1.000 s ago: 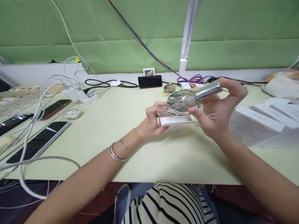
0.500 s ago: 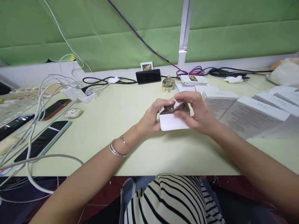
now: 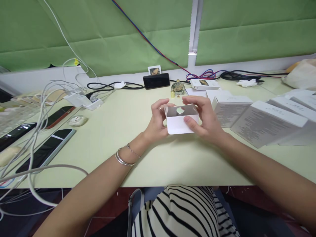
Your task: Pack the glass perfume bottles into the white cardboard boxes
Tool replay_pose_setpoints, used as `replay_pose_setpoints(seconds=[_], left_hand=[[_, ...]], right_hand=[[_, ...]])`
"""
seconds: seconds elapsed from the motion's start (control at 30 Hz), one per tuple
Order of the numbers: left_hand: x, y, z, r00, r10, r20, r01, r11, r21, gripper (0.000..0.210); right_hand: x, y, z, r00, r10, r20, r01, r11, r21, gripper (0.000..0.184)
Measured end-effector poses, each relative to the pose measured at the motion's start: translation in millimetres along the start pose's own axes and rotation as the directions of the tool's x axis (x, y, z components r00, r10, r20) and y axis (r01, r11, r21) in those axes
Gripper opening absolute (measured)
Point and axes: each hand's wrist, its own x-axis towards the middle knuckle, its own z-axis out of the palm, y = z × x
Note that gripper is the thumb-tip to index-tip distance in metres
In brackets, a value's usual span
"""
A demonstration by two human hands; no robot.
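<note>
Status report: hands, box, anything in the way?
Left hand and right hand holding open white box. Round shiny cap visible inside. White cartons at right, not blocking its opening.

Head-worn view, forward and down, seemingly near

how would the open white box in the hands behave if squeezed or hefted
The white box would probably flex if squeezed, since its thin edges look like card. It may feel heavier than card alone, as a shiny round top shows inside.

Cap [image 3: 180, 111] inside box [image 3: 179, 125], cartons [image 3: 268, 126] right, phones [image 3: 46, 151] left
</note>
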Motion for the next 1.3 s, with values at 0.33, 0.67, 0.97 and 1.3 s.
replay_pose_setpoints(seconds=[0.33, 0.67, 0.97, 1.3], left_hand=[[3, 2, -8.8, 0.995, -0.099, -0.020, 0.099, 0.994, 0.046, 0.026], [2, 7, -3.6, 0.988, -0.106, -0.116, 0.111, 0.993, 0.037, 0.036], [2, 9, -6.9, 0.982, -0.174, -0.073, 0.174, 0.985, 0.004, 0.033], [2, 8, -7.4, 0.984, -0.142, -0.106, 0.149, 0.987, 0.063, 0.037]], right_hand=[[-3, 9, 2, 0.987, 0.160, -0.012, -0.156, 0.976, 0.153, 0.043], [-2, 11, 8, 0.971, 0.217, -0.098, -0.188, 0.952, 0.242, 0.037], [-1, 10, 1, 0.963, 0.268, -0.028, -0.260, 0.951, 0.168, 0.031], [-2, 10, 3, 0.968, 0.243, -0.055, -0.233, 0.962, 0.144, 0.031]])
